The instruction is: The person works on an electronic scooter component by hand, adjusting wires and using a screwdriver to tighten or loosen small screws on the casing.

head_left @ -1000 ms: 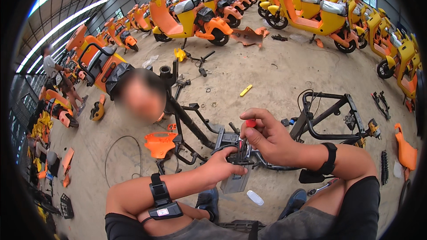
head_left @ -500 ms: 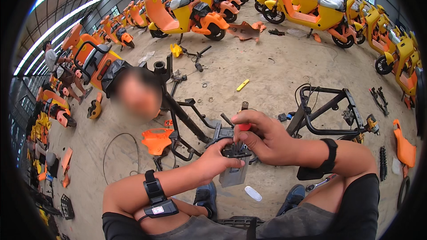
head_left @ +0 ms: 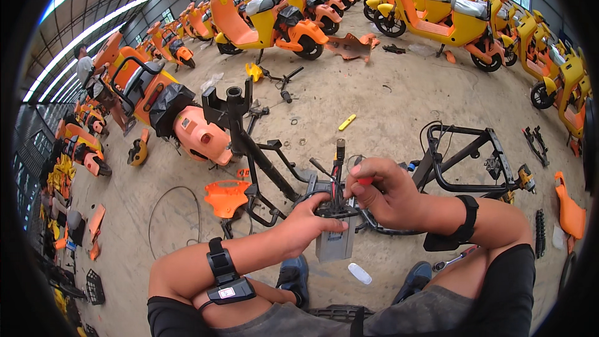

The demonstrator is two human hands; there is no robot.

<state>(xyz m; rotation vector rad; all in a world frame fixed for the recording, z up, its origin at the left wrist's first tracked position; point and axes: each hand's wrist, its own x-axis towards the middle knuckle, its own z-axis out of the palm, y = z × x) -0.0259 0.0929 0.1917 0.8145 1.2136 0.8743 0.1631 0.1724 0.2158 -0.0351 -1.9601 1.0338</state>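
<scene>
My left hand (head_left: 307,227) is closed around the top of a grey metal controller box (head_left: 334,247), thumb across its near face. Black and red wires (head_left: 337,188) rise from the box's upper end. Just to the right, my right hand (head_left: 393,195) pinches a small red-handled tool (head_left: 365,180); its working end is hidden by the fingers and wires. Behind the box lies a black scooter frame (head_left: 265,167) with an upright head tube.
A second black frame (head_left: 458,159) lies to the right, near a cordless drill (head_left: 525,178). An orange plastic part (head_left: 226,198) is at left, a yellow utility knife (head_left: 347,122) ahead, a white oval piece (head_left: 360,274) between my feet. Scooters (head_left: 268,22) stand in rows beyond.
My right hand has shifted slightly right, away from the box's top, still with the red-handled tool. The left hand keeps hold of the box. The whole view has shifted a little.
</scene>
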